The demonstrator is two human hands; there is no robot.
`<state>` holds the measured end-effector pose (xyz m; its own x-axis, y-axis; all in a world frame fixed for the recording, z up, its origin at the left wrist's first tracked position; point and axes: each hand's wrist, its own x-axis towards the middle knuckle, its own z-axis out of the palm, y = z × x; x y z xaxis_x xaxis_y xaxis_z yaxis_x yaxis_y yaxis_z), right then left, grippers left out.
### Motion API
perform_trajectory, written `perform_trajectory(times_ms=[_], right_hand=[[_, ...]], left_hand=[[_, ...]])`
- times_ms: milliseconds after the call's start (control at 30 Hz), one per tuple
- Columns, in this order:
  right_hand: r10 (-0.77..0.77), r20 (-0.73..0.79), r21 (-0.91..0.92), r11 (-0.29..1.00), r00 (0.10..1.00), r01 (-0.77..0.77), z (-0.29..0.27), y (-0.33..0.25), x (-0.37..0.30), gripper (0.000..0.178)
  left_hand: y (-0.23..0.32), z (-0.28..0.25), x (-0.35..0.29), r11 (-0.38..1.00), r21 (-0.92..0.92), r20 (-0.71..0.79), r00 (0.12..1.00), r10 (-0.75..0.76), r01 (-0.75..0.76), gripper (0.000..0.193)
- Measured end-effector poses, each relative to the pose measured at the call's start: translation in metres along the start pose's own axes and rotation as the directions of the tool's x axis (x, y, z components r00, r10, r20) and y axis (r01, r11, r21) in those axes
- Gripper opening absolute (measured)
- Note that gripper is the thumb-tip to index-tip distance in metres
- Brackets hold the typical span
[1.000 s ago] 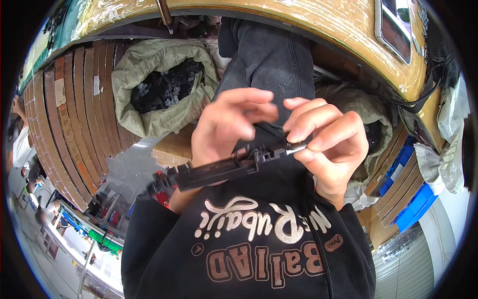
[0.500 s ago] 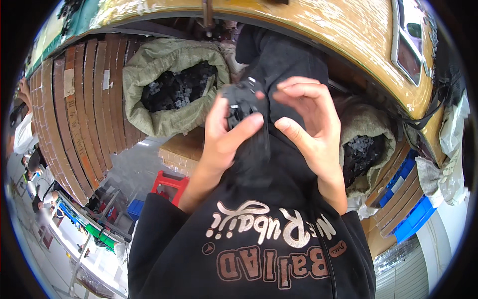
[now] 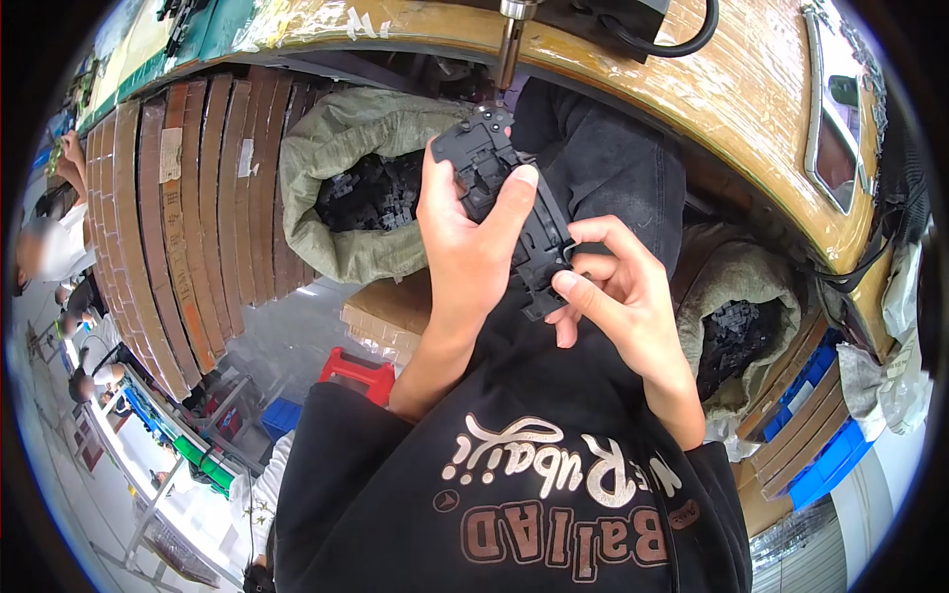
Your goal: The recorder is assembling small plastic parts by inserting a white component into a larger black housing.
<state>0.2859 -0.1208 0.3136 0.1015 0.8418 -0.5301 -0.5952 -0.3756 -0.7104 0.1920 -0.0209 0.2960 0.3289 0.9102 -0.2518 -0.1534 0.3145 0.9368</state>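
Slanting from left grip [image 3: 470, 242] to right grip [image 3: 628, 301], the black assembly [image 3: 542, 229]

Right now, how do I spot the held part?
Down from the yellowish tabletop, find the left hand. It grips a long black part whose near end the right hand touches; unlike small pieces in the left-side sack, it's one chunky unit.

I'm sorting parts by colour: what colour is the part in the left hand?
The part is black; the head view shows it best.
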Motion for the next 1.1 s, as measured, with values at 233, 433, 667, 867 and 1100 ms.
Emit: perform_trajectory(times_ms=[233,433,667,867,1100], right_hand=[[-0.013,-0.033,0.003,1.000,0.999,0.013,-0.0007,-0.0032,-0.0035,0.026],[-0.021,-0.034,0.020,1.000,0.999,0.022,-0.0007,-0.0020,-0.0025,0.025],[-0.042,-0.031,0.012,0.999,0.999,0.043,-0.0015,-0.0027,-0.0024,0.025],[-0.024,-0.030,0.017,1.000,0.999,0.024,-0.0014,-0.0021,-0.0005,0.025],[-0.042,-0.029,-0.012,0.999,0.999,0.042,-0.0037,0.0028,0.0037,0.025]], left_hand=[[0.0020,0.0043,0.0008,0.999,0.032,0.035,0.999,0.021,-0.022,0.026],[0.0004,0.0034,0.0016,0.999,0.034,0.039,0.999,0.033,-0.034,0.028],[-0.0021,0.0039,0.0032,0.993,0.078,0.027,0.996,0.084,-0.085,0.029],[0.0025,0.0042,0.0034,0.995,0.091,0.036,0.999,0.032,-0.035,0.027],[-0.0047,0.0018,0.0065,0.994,0.058,0.039,0.995,0.092,-0.094,0.029]])
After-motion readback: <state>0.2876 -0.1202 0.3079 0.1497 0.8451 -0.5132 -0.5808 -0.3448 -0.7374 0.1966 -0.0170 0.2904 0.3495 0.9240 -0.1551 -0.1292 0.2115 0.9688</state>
